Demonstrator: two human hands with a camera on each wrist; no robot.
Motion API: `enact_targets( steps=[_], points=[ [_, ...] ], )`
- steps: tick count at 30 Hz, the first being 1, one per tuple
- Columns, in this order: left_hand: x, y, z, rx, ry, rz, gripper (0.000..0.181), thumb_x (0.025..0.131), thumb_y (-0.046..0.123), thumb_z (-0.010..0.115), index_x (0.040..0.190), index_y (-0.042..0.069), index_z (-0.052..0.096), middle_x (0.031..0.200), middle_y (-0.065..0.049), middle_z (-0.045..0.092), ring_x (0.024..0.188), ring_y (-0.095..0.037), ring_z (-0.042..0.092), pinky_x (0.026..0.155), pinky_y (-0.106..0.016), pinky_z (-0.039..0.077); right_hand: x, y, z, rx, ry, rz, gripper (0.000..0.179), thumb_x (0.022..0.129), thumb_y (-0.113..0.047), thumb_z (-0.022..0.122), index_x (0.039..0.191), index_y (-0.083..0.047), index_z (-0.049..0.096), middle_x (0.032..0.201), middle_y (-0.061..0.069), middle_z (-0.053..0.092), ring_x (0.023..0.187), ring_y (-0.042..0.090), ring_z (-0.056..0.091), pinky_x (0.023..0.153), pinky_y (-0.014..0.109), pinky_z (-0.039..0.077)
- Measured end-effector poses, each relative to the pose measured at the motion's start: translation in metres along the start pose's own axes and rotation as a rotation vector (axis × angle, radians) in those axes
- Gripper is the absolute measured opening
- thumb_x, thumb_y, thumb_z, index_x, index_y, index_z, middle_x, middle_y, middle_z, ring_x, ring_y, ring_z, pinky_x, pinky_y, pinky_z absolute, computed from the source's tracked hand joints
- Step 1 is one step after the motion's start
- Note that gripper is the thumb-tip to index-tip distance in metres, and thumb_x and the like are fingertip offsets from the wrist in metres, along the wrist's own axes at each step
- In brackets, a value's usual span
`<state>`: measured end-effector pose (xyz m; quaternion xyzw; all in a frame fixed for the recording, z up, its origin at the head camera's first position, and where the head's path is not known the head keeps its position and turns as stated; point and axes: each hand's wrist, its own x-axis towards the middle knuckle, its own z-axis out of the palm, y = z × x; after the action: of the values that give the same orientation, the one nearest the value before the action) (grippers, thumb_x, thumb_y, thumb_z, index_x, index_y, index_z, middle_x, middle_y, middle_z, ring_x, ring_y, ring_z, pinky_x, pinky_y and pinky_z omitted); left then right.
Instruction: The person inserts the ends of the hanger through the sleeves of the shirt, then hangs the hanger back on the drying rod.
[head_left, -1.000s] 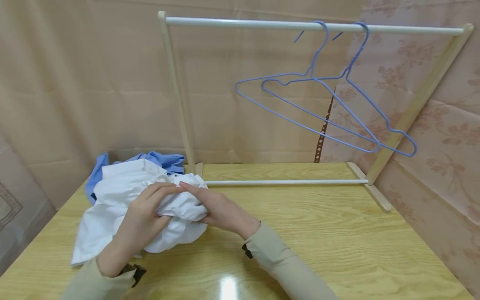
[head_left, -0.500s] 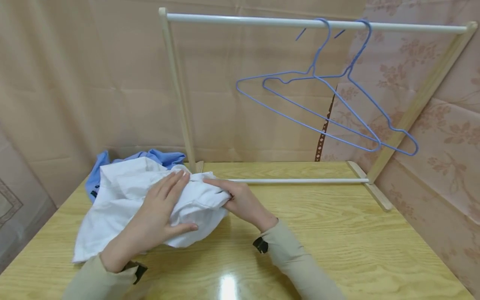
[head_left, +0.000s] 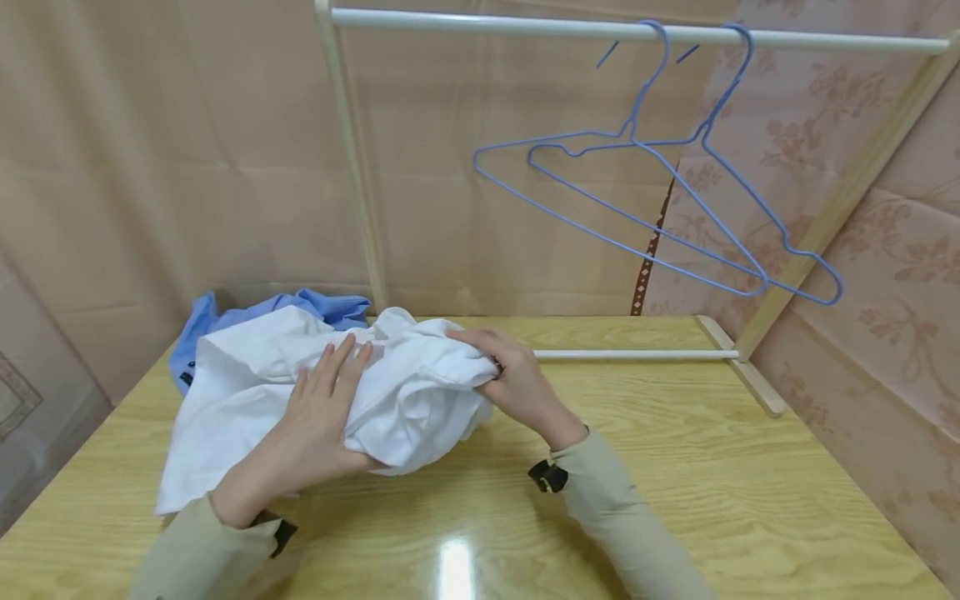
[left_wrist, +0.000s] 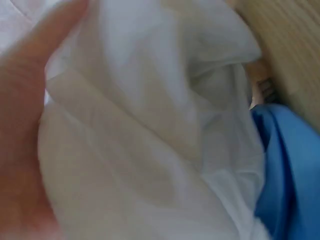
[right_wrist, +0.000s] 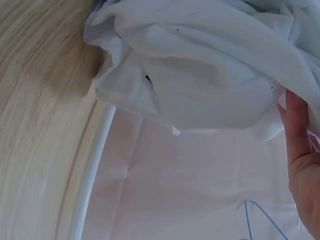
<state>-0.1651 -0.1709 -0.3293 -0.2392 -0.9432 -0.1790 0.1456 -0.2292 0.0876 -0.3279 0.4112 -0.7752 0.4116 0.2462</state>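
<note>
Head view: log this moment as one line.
left hand: rests on white cloth; right hand: grips white cloth; blue cloth: behind it; hangers: on rail

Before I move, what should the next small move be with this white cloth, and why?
I'd probably draw the right hand gently outward to open the white cloth: that hand grips it at one side, the left hand lies across it with fingers extended, and the part between them is bunched in folds.
</note>
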Motion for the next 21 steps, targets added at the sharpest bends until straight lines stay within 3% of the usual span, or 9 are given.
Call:
enact_targets(
  steps=[5,9,12,17,21],
  points=[
    [0.005,0.001,0.008,-0.082,0.010,-0.040,0.098,0.071,0.028,0.076,0.145,0.010,0.016,0.143,-0.023,0.024,0.125,-0.042,0.034,0.092,-0.055,0.038,-0.003,0.002,-0.004,0.050,0.014,0.074,0.048,0.072,0.008,0.066,0.116,-0.010,0.059,0.114,0.007,0.058,0.105,0.019,0.055,0.083,0.031,0.048],
    [0.009,0.001,0.012,-0.117,0.042,-0.034,0.064,0.079,0.011,0.066,0.136,0.006,0.038,0.131,-0.019,0.045,0.119,-0.037,0.044,0.091,-0.052,0.040,-0.006,0.002,-0.006,0.115,-0.025,0.172,0.050,0.072,0.009,0.065,0.118,-0.009,0.057,0.117,0.008,0.056,0.103,0.020,0.055,0.076,0.027,0.051],
    [0.011,0.002,0.013,-0.155,0.084,-0.044,0.043,0.083,0.008,0.061,0.125,0.006,0.052,0.121,-0.015,0.055,0.114,-0.033,0.050,0.091,-0.048,0.042,-0.008,0.003,-0.008,0.166,-0.062,0.246,0.054,0.074,0.007,0.067,0.124,-0.010,0.054,0.120,0.008,0.053,0.101,0.023,0.056,0.072,0.025,0.052],
    [0.016,0.007,0.010,-0.248,0.146,-0.086,0.026,0.086,0.006,0.058,0.112,0.008,0.062,0.111,-0.011,0.062,0.105,-0.029,0.057,0.087,-0.045,0.045,-0.011,0.001,-0.011,0.248,-0.100,0.326,0.067,0.077,-0.003,0.070,0.136,-0.015,0.040,0.131,0.008,0.043,0.100,0.031,0.059,0.067,0.026,0.053],
    [0.021,0.013,0.008,-0.306,0.184,-0.126,0.022,0.088,0.007,0.056,0.108,0.009,0.064,0.103,-0.009,0.066,0.092,-0.024,0.061,0.076,-0.041,0.048,-0.014,-0.001,-0.013,0.337,-0.111,0.322,0.086,0.077,-0.006,0.071,0.144,-0.019,0.020,0.142,0.006,0.031,0.109,0.030,0.054,0.076,0.030,0.051]
  ],
)
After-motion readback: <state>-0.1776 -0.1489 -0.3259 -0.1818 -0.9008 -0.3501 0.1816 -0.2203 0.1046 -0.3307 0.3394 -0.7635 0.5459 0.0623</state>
